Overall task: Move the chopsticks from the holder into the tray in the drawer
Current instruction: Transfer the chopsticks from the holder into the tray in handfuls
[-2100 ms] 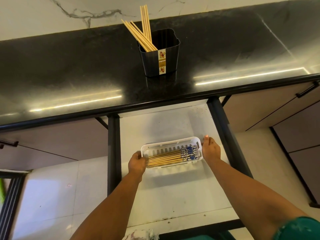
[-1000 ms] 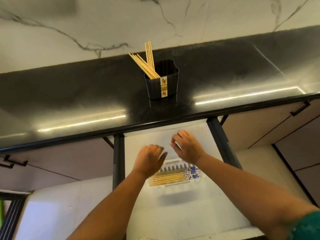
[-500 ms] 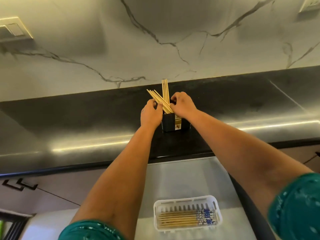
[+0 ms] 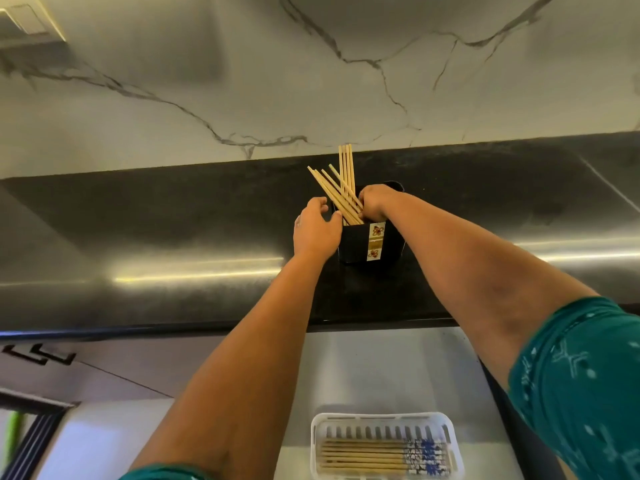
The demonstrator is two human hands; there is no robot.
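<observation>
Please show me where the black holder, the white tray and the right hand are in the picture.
black holder (image 4: 356, 245): head view, on its front wall left of the label.
white tray (image 4: 381, 418): head view, on its far rim.
right hand (image 4: 375, 202): head view, on the back of the hand.

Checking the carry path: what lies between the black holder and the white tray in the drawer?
In the head view, bare black countertop and its front edge, then bare drawer floor, separate the holder from the tray. Only the person's forearms cross above.
</observation>
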